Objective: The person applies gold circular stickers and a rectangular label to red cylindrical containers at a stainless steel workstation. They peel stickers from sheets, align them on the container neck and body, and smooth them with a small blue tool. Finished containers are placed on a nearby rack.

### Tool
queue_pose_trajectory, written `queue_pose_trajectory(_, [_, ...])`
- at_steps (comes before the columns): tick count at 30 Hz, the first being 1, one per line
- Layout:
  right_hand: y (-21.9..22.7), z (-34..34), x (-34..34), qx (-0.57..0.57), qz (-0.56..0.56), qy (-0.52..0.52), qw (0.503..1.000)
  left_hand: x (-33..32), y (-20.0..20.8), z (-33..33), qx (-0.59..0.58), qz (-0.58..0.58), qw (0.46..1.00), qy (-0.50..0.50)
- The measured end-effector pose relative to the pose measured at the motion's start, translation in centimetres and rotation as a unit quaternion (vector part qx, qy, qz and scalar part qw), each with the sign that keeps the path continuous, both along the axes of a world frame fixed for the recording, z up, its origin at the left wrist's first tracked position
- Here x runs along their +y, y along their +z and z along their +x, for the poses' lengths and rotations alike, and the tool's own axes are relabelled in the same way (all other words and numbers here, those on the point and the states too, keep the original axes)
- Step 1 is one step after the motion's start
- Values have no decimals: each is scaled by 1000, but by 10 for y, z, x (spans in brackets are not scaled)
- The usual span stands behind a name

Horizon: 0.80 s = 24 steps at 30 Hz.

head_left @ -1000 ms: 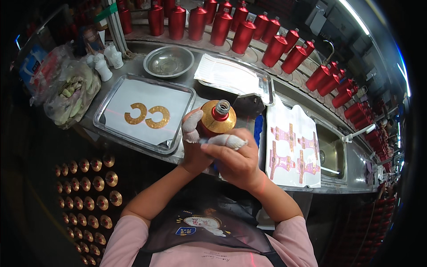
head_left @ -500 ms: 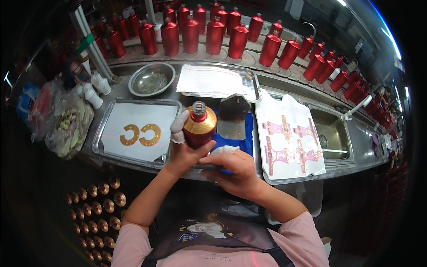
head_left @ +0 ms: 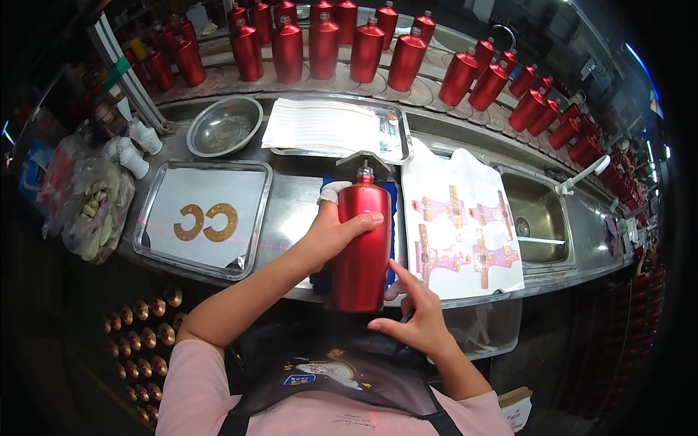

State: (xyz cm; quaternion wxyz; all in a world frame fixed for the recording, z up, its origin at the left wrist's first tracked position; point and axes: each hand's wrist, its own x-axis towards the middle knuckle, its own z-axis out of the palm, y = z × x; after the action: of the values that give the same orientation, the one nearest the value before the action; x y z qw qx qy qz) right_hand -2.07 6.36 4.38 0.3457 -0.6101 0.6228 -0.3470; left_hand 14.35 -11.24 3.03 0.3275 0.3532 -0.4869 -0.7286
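Observation:
A shiny red bottle (head_left: 356,254) lies with its clear glass neck pointing away from me, against a grey metal bracket (head_left: 373,160). My left hand (head_left: 336,231) grips its upper part, the thumb across the front and a white cover on one finger. Beside the bottle's lower right side is my right hand (head_left: 418,316), open, thumb and fingers apart; its index fingertip is close to the bottle, and whether it touches I cannot tell. Blue cloth (head_left: 393,207) shows behind the bottle. To the left, a metal tray (head_left: 263,190) holds a white sheet with two gold C-shaped labels (head_left: 220,222).
At right, a white board (head_left: 436,280) carries several pink-and-gold labels (head_left: 494,251), next to a sink (head_left: 542,218). A steel bowl (head_left: 225,127) and a tray of papers (head_left: 323,131) stand behind. Red bottles (head_left: 323,47) line the conveyor at the back. Plastic bags (head_left: 98,211) sit far left.
The bottle has gone from upright, with its gold shoulder facing me, to lying on the bracket. My right hand has come away from it and opened. The view has shifted slightly.

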Motion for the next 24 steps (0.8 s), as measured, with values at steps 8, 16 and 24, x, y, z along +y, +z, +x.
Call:
queue_pose_trajectory(8, [-27, 1, -18, 134, -60, 4, 989, -15, -12, -8, -58, -30, 998, 12])
queue_pose_trajectory(16, [-32, -1, -17, 136, -54, 9, 989, -13, -14, -5, -104, -54, 993, -16])
queue_pose_trajectory(24, [-32, 0, -17, 141, -59, 6, 988, -19, -23, -3, -43, -44, 998, -14])
